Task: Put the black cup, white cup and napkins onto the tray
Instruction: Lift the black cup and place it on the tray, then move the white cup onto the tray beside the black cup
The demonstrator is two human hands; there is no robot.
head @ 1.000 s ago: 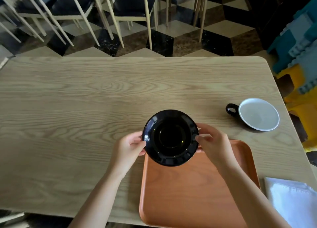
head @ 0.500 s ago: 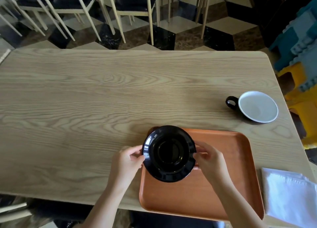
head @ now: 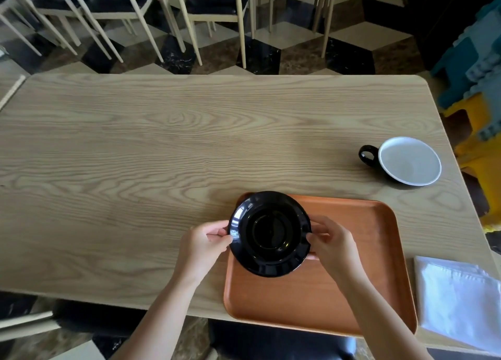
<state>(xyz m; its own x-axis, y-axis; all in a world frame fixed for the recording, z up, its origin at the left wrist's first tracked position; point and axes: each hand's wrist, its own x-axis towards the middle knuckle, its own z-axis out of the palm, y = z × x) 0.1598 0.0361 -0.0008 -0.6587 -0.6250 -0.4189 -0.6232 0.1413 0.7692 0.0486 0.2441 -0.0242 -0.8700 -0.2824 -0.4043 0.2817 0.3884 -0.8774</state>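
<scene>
The black cup on its black saucer is over the far left corner of the orange tray. My left hand pinches the saucer's left rim and my right hand holds its right rim. Whether the saucer rests on the tray I cannot tell. The white cup, white inside with a black outside and handle, stands on the table to the far right. White napkins lie right of the tray by the near edge.
The wooden table stretches left of the tray. Chairs stand on the checkered floor beyond the far edge. Blue and yellow plastic items are off the right side. A dark seat is under the near edge.
Both hands brought the black cup and saucer nearer to me and lower, over the tray's far left corner. The view tilted, so the table appears lower in frame.
</scene>
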